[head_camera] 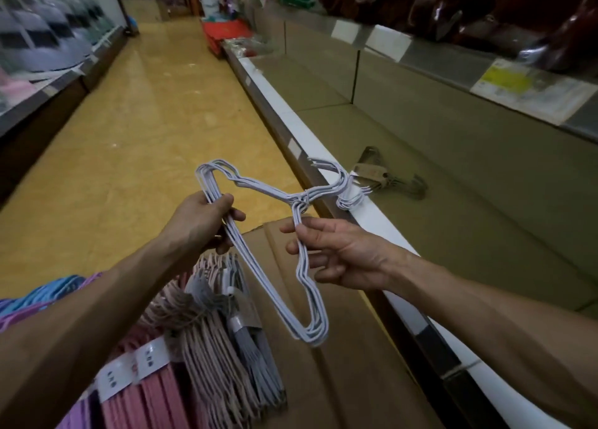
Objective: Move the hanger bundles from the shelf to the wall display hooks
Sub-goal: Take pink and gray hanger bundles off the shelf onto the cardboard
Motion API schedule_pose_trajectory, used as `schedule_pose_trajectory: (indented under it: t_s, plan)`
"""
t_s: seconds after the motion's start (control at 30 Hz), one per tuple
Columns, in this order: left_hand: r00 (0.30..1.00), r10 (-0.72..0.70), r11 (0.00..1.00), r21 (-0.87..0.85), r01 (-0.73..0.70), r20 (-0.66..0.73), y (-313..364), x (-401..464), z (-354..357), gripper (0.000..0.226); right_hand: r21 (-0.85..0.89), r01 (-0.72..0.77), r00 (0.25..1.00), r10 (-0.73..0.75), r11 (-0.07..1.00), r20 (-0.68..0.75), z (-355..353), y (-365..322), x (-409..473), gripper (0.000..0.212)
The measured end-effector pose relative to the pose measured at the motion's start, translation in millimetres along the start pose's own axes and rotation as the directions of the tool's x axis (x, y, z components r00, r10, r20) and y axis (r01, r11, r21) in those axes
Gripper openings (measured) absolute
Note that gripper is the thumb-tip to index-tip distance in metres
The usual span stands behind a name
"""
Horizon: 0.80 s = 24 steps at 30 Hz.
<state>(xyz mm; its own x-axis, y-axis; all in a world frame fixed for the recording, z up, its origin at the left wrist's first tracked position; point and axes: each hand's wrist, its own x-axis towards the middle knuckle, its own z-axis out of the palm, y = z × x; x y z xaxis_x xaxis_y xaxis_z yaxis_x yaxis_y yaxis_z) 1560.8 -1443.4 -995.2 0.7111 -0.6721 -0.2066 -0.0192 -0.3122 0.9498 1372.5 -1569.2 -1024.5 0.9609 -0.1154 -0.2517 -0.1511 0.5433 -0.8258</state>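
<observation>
— What fills the right of the frame?

— The shelf (437, 156), a long olive deck with a white front edge. One brown hanger bundle (388, 177) lies on it, centre right, well apart from the hands. Below centre is a cardboard box (339, 347), and stacked hanger bundles (200, 325) in pink, grey and purple fill the lower left.

— And the one being carried?

— The white hanger bundle (275, 244), mid-frame, is held up over the box, with its hooks reaching toward the shelf edge. No wall hooks are in sight, so I judge it is mid-carry.

— How will it handle?

— Light, I'd say, thin coated wire, stiff but springy, tied at the neck. The loose ends could fan or snag, so taking it near the tie or by the hooks looks soundest.

— The hands?

— The left hand (207, 224) has fingers curled round one shoulder end. The right hand (336, 257) pinches the wires just below the neck with thumb and forefinger, the other fingers loose.
</observation>
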Motion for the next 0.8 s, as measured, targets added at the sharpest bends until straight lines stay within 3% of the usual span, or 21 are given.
schedule_pose_trajectory:
  t_s: [0.13,0.23,0.33,0.4,0.53,0.8]
  plan:
    - [0.997,-0.057,0.998,-0.010,0.058,0.045,-1,-5,-17,0.021,0.076,-0.039,0.986,0.026,0.996,0.165,10,3,11,0.014]
    - [0.996,-0.065,0.997,0.046,0.063,0.061,-4,-3,-27,0.029,0.046,-0.025,0.986,0.017,0.999,0.166,13,3,15,0.004]
    - [0.999,-0.028,0.975,0.219,0.021,0.029,-7,2,-38,0.055,-0.050,-0.014,0.994,0.020,0.999,0.110,14,7,17,0.009]
    - [1.000,0.013,0.935,0.354,-0.020,0.022,-9,3,-46,0.060,-0.141,-0.045,0.998,0.050,0.989,0.032,12,14,20,0.027]
    - [0.993,0.085,0.847,0.519,-0.116,0.083,-11,0,-56,0.044,-0.351,-0.161,0.986,0.134,0.922,-0.101,5,35,25,0.046]
    - [0.944,0.198,0.637,0.697,-0.330,0.266,-19,-4,-67,0.026,-0.494,-0.330,0.921,0.159,0.804,-0.355,9,85,48,0.066]
